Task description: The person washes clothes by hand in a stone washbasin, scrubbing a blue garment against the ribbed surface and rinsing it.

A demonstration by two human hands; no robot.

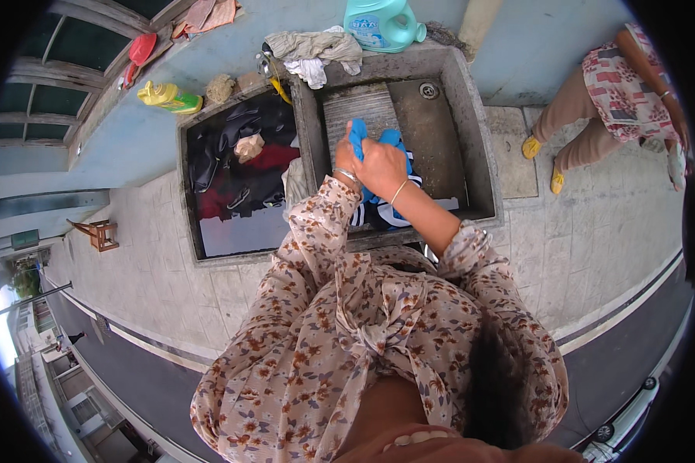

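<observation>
Over the ridged concrete washboard [359, 110] of a stone laundry sink, my left hand [345, 155] and my right hand [384, 165] are close together, both clenched on a blue garment [357, 138]. Blue cloth pokes out above my fingers. Beneath my wrists hangs more of it, bunched with black and white striped cloth [397, 215] low in the basin. My fists hide the middle of the garment. To the left, the second basin holds water with dark clothes [240, 124], a dark red cloth [278, 165] and a small beige cloth [249, 147].
A brass-and-chrome tap [264, 65], a draped grey cloth [313, 45] and a turquoise detergent jug [382, 26] line the back rim. A yellow bottle [171, 98] stands at left. The right basin has a drain [428, 89]. Another person [608, 110] stands on the right.
</observation>
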